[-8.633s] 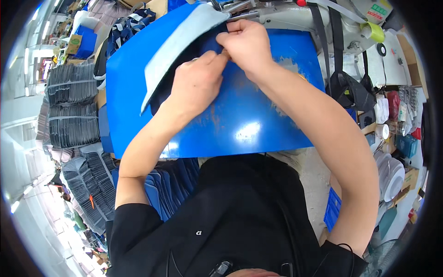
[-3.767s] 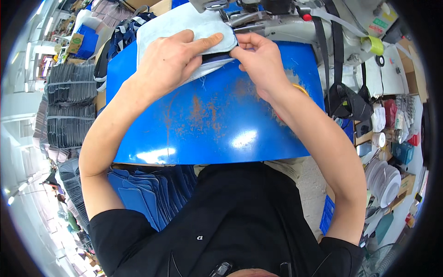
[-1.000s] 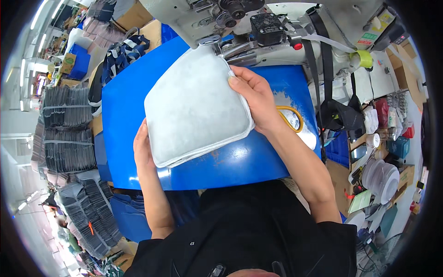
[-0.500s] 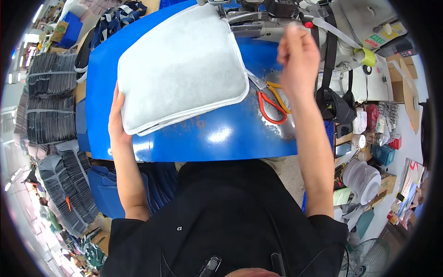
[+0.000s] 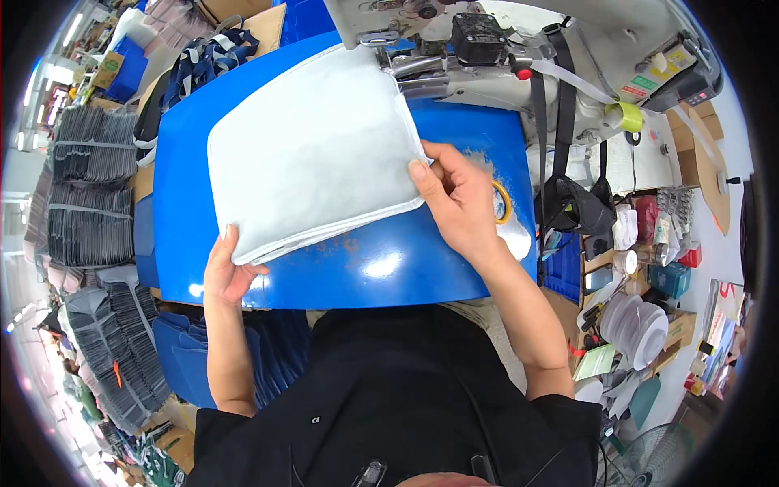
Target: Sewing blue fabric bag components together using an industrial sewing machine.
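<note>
A pale grey-white padded panel [image 5: 312, 150] with rounded corners and layered, piped edges lies over the blue work surface [image 5: 187, 203], its top end at the metal fittings of a sewing machine [image 5: 377, 24]. My left hand [image 5: 231, 264] is closed on its lower left corner, thumb on top and fingers partly underneath. My right hand [image 5: 450, 195] grips the right edge, thumb on the face and fingers curled at the side. Just right of that hand, scissors show only a yellow handle [image 5: 503, 207], the rest hidden by the hand and panel.
Tied stacks of dark flat pieces [image 5: 89, 223] stand at the left, blue panels [image 5: 178, 357] below the surface. Navy straps [image 5: 203, 69] lie at back left. Black straps [image 5: 568, 203] hang right of the surface, near spools [image 5: 629, 329] and assorted supplies.
Since half a second ago my right hand has come back from near the machine onto the panel's right edge, covering the red scissor handle. My left hand has shifted to the panel's lower corner.
</note>
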`<state>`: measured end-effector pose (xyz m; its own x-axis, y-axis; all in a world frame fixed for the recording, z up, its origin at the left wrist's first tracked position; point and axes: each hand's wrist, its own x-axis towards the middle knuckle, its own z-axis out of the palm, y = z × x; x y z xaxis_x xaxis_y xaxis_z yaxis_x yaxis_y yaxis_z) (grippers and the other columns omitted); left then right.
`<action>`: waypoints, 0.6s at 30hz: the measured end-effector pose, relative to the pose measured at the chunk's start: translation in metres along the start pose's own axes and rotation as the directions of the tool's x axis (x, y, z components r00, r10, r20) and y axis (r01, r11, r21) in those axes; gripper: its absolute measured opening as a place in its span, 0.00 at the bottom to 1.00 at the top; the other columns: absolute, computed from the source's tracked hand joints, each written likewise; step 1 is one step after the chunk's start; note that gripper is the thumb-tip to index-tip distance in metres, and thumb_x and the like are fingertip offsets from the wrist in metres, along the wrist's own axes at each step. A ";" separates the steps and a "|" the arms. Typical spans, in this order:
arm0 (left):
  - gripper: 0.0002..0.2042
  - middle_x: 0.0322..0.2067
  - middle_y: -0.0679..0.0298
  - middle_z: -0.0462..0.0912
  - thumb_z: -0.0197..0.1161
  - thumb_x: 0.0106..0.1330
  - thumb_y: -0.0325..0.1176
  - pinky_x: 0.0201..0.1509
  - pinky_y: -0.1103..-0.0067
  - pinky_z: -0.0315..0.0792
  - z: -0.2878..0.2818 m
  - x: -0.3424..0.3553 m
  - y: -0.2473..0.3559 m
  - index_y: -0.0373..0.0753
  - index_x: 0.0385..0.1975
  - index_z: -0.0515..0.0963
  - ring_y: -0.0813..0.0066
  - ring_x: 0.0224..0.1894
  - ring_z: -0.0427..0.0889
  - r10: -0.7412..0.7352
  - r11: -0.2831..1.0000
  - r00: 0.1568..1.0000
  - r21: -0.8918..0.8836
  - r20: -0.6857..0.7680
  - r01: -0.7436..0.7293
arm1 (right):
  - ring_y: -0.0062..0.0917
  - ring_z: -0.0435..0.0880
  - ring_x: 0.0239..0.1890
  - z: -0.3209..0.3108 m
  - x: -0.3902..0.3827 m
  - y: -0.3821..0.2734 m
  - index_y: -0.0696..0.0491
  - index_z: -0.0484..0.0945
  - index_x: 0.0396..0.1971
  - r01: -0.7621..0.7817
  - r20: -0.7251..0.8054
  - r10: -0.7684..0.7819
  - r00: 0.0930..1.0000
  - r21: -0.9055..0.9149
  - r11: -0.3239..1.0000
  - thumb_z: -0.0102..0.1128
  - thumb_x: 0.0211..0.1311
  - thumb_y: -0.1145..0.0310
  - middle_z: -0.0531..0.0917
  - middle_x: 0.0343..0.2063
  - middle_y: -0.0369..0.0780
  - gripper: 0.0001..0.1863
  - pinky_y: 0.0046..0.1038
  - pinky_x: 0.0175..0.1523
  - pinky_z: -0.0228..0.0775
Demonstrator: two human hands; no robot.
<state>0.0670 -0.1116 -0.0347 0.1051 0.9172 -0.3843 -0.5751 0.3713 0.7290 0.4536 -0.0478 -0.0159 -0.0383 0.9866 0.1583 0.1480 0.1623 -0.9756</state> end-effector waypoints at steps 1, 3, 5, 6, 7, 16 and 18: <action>0.30 0.58 0.39 0.79 0.57 0.79 0.43 0.33 0.60 0.92 0.002 0.001 0.000 0.32 0.73 0.58 0.45 0.49 0.89 0.000 1.000 1.000 0.000 0.003 0.000 | 0.11 0.68 0.22 0.002 0.000 0.003 0.59 0.83 0.53 -0.005 0.003 0.005 1.000 0.036 0.999 0.64 0.74 0.63 0.71 0.18 0.28 0.17 0.19 0.28 0.61; 0.31 0.53 0.42 0.82 0.65 0.74 0.39 0.32 0.63 0.91 0.009 0.001 0.001 0.31 0.69 0.61 0.50 0.45 0.90 0.097 0.985 0.994 0.147 -0.049 -0.089 | 0.11 0.68 0.22 0.007 -0.002 0.007 0.59 0.83 0.54 -0.039 0.002 0.039 0.999 0.153 0.987 0.63 0.75 0.63 0.73 0.19 0.27 0.16 0.18 0.28 0.61; 0.33 0.52 0.45 0.83 0.69 0.71 0.39 0.32 0.65 0.90 0.010 0.001 -0.001 0.31 0.68 0.62 0.53 0.44 0.90 0.176 0.962 0.982 0.226 -0.073 -0.155 | 0.10 0.68 0.22 0.013 -0.006 0.008 0.59 0.83 0.55 -0.069 0.007 0.070 0.998 0.273 0.960 0.62 0.77 0.63 0.74 0.21 0.27 0.16 0.17 0.28 0.61; 0.35 0.51 0.47 0.83 0.74 0.67 0.39 0.32 0.67 0.89 0.012 0.003 0.001 0.31 0.67 0.63 0.57 0.43 0.90 0.257 0.926 0.962 0.306 -0.088 -0.219 | 0.09 0.67 0.23 0.015 -0.007 0.007 0.59 0.82 0.55 -0.149 0.028 0.154 0.988 0.471 0.870 0.61 0.77 0.63 0.77 0.23 0.26 0.16 0.16 0.28 0.60; 0.35 0.51 0.47 0.83 0.74 0.67 0.39 0.32 0.67 0.89 0.016 0.001 0.002 0.31 0.67 0.63 0.57 0.43 0.90 0.265 0.922 0.961 0.313 -0.083 -0.227 | 0.07 0.67 0.23 0.017 -0.008 0.006 0.58 0.82 0.55 -0.217 0.068 0.228 0.971 0.645 0.733 0.61 0.77 0.64 0.79 0.26 0.26 0.16 0.14 0.27 0.59; 0.34 0.48 0.55 0.83 0.82 0.58 0.37 0.31 0.70 0.86 0.030 0.021 0.019 0.33 0.60 0.71 0.63 0.41 0.88 0.432 0.821 0.901 0.432 -0.041 -0.374 | 0.05 0.65 0.22 0.030 0.023 0.018 0.58 0.82 0.55 -0.244 0.137 0.236 0.962 0.820 0.518 0.61 0.76 0.67 0.81 0.31 0.27 0.15 0.13 0.25 0.54; 0.33 0.48 0.55 0.84 0.81 0.59 0.37 0.31 0.70 0.86 0.034 0.032 0.029 0.33 0.60 0.71 0.64 0.40 0.88 0.459 0.792 0.888 0.468 -0.033 -0.392 | 0.05 0.65 0.22 0.033 0.037 0.019 0.59 0.82 0.54 -0.239 0.129 0.239 0.962 0.820 0.520 0.61 0.75 0.67 0.80 0.30 0.27 0.15 0.13 0.24 0.54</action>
<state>0.0815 -0.0672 -0.0067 -0.1972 0.9801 -0.0250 -0.1173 0.0017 0.9931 0.4220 -0.0090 -0.0332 -0.1291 0.9865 -0.1003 -0.7245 -0.1629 -0.6697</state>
